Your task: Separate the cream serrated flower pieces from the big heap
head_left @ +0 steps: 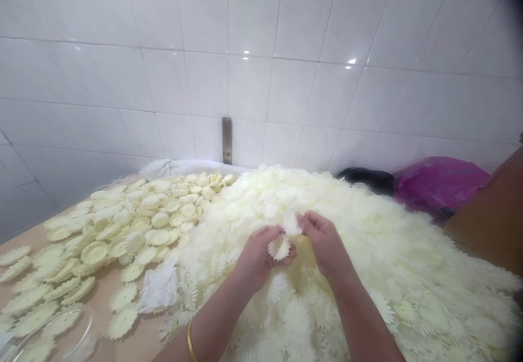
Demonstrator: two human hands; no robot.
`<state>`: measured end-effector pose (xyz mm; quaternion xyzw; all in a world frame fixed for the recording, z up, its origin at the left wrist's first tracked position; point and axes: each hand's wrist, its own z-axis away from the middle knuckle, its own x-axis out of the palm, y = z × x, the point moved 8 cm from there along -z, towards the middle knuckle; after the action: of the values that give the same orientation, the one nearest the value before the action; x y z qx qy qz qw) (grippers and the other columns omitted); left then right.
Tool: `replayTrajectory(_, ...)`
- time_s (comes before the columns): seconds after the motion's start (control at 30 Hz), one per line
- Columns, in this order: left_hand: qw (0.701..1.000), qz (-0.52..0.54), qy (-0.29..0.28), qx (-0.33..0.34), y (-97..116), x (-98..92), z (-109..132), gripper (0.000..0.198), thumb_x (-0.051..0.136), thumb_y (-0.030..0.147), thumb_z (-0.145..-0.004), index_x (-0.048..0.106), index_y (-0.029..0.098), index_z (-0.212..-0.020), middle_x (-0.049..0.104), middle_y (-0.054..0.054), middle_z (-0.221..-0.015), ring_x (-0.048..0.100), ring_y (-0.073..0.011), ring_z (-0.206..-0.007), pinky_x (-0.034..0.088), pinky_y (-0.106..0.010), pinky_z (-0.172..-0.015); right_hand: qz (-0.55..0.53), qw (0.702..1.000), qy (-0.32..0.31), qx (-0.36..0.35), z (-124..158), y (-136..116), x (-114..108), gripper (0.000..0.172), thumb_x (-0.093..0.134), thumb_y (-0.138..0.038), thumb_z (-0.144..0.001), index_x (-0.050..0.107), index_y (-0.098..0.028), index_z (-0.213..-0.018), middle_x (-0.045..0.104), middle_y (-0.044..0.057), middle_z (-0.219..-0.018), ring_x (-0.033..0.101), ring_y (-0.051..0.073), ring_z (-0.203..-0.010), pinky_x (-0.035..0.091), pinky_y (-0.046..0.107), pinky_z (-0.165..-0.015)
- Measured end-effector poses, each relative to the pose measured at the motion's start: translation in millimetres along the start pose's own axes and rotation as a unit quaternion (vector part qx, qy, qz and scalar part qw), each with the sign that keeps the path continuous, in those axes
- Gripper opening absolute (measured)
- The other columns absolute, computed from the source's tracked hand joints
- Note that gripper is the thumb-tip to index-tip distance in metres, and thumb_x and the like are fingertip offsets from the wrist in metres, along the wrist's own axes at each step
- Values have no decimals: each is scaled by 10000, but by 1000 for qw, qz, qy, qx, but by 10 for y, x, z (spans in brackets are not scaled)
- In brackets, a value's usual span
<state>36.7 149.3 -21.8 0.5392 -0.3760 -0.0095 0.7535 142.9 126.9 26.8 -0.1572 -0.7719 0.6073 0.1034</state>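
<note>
My left hand point(261, 253) grips a small cream piece point(279, 247) with a toothed rim, like a shallow flower-shaped cup. Close beside it, my right hand point(322, 239) pinches a thin whitish piece point(291, 223) between thumb and fingers; its outline is blurred. Both hands are held above a large heap of pale yellow, frilly-edged flower-shaped pieces point(392, 253). To the left, many thicker toothed discs point(95, 253) lie loosely piled.
A crumpled white cloth or tissue point(159, 287) lies on the brown table point(141, 337). Clear curved plastic point(81, 332) is at the lower left. Behind the heap are a black bag point(365, 179), a magenta bag point(441, 182) and a white tiled wall point(249, 86) with a metal strip point(227, 141).
</note>
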Motion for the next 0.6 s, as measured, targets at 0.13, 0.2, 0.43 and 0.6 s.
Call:
replayTrajectory(0.13, 1000, -17, 4, 16, 29, 0, 17, 232, 629, 344, -678, 499, 158, -730, 550, -5, -545, 528, -111, -482, 375, -205, -441, 23, 997, -69, 19, 39, 6, 147, 407, 576, -474, -695, 359, -177, -521, 322, -56, -510, 305, 76, -488, 277, 211, -460)
replayTrajectory(0.2, 998, -46, 33, 38, 61, -32, 28, 222, 656, 277, -643, 467, 162, -655, 500, 25, -475, 481, -92, -423, 339, -197, -418, 37, 996, -83, 19, 45, 6, 171, 387, 549, -482, -713, 395, -173, -538, 343, -49, -517, 330, 82, -496, 291, 218, -472)
replayTrajectory(0.43, 993, -85, 62, 60, 102, -40, 52, 226, 626, 292, -666, 439, 166, -645, 536, 15, -515, 500, -102, -405, 314, -206, -410, 31, 994, -101, 19, 62, -25, 215, 332, 567, -443, -697, 446, -167, -558, 437, -29, -542, 408, 100, -535, 350, 229, -524)
replayTrajectory(0.6, 998, -63, 25, 19, 49, -3, 51, 224, 596, 347, -699, 494, 152, -739, 598, -39, -591, 561, -141, -465, 348, -222, -436, 1, 997, -67, 24, 65, -41, 184, 375, 609, -475, -649, 405, -181, -535, 406, -49, -496, 395, 87, -466, 341, 220, -462)
